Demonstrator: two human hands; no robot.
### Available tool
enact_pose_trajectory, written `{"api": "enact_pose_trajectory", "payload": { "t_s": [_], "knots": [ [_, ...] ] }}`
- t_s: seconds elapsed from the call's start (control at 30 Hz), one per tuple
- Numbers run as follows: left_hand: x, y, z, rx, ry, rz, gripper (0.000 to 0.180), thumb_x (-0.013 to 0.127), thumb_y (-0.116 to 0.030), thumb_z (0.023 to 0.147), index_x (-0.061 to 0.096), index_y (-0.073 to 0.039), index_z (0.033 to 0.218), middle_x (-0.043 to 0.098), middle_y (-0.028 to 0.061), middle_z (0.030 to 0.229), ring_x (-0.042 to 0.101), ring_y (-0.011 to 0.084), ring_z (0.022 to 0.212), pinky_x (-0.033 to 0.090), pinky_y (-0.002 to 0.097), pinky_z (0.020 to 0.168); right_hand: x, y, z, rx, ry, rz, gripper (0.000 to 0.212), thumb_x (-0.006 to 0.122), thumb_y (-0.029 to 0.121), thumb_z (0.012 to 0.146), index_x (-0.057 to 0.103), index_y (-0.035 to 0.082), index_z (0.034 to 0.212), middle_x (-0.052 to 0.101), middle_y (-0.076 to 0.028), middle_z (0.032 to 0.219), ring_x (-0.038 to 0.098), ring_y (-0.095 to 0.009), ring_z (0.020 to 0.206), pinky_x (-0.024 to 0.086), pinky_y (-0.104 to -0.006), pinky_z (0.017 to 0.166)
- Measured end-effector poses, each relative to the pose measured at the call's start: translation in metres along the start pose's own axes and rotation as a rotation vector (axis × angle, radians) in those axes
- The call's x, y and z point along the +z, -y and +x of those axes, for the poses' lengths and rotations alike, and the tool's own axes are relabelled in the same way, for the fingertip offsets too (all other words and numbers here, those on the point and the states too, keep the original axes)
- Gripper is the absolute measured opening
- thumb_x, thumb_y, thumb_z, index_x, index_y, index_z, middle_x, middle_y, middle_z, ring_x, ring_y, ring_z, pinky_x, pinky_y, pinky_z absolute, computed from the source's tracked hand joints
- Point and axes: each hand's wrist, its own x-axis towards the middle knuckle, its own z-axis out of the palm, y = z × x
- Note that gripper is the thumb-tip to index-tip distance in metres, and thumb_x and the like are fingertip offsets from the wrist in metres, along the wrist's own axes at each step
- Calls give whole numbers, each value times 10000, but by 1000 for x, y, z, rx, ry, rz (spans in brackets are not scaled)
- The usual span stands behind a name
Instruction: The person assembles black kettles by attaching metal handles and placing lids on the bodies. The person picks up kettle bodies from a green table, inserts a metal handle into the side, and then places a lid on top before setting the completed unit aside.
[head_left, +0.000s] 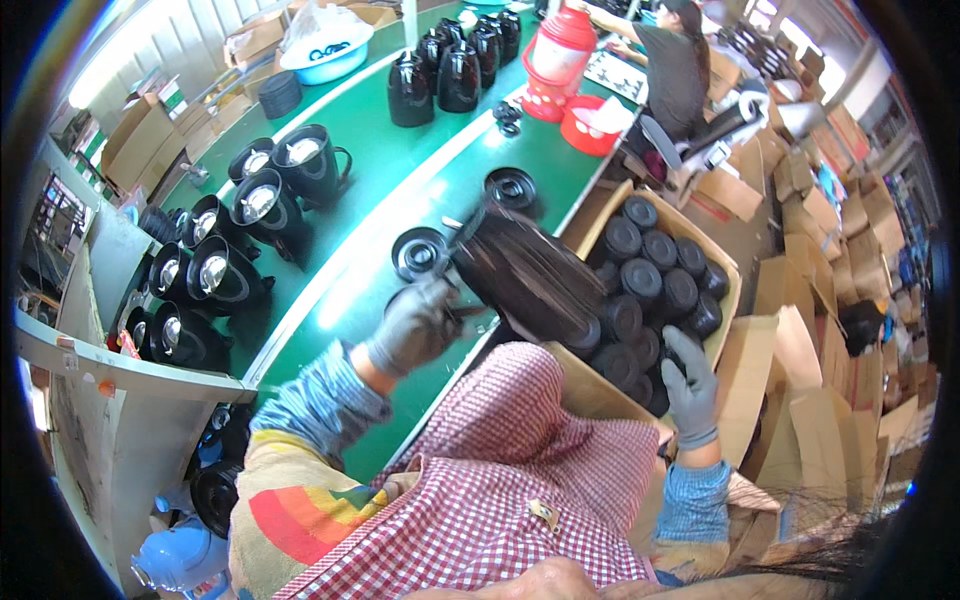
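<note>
My left hand (412, 328), in a grey glove, is closed at the near left side of a dark jug (530, 275). The jug is tilted on its side and blurred by motion, with one end over the carton's near corner. The fingers seem to wrap its handle, though the blur partly hides this. My right hand (690, 388), also gloved in grey, is at the right near edge of an open carton (733, 300). Its fingers are apart and bent over the black round parts (658, 250) packed inside. Beyond the jug, black round lids (418, 252) lie on the green table (340, 300).
Black jugs with silvery bases (262, 200) stand at the left. Glossy dark jugs (458, 78) are farther back, near a red bucket (556, 55), a red basin (592, 128) and a blue basin (330, 58). Another person (672, 65) sits at the far right. Cardboard (815, 400) is piled at right.
</note>
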Motion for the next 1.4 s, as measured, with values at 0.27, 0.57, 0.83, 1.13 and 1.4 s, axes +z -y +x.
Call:
{"api": "enact_pose_trajectory", "payload": {
  "t_s": [0.27, 0.57, 0.83, 1.13, 1.4],
  "knots": [
    [-203, -160, 262, 407, -779, 798, 321, 637, -183, 955, 546, -3, 1204, 572, 108, 1062, 647, 197, 840, 571, 347, 696, 52, -71, -93, 572, 38, 68, 345, 645, 130, 960, 666, -52, 1252, 708, -179, 1213, 660, -255, 1143, 513, -358, 994],
    [-380, -230, 378, 603, -1258, 1075, 378, 716, -262, 888, 651, 35, 1113, 653, 163, 896, 677, 258, 650, 558, 381, 601, 47, -114, -127, 725, -41, -35, 350, 667, 70, 947, 654, -81, 1262, 730, -170, 1148, 696, -210, 1025, 546, -316, 930],
    [-195, -215, 220, 807, -680, 2198, 448, 796, -261, 759, 626, -75, 1130, 590, 176, 1296, 555, 369, 1226, 424, 480, 1050, 61, -143, -147, 726, -27, 51, 366, 671, 72, 946, 653, -58, 1288, 728, -146, 1175, 670, -188, 1080, 524, -306, 953],
    [-249, -246, 155, 179, -832, 2661, 328, 699, -188, 784, 702, -111, 1103, 636, 77, 1160, 575, 283, 1136, 425, 457, 963, 70, -74, -117, 613, 88, -84, 345, 636, 140, 963, 669, -41, 1255, 721, -157, 1190, 669, -252, 1124, 514, -348, 987],
    [-84, -217, 94, 658, -236, 2429, 327, 777, -108, 714, 673, -70, 1022, 598, 118, 1311, 550, 340, 1253, 446, 467, 1021, 32, -29, -135, 456, -40, -32, 373, 634, 158, 966, 658, -60, 1269, 698, -179, 1242, 632, -266, 1200, 467, -369, 1059]
  ]
}}
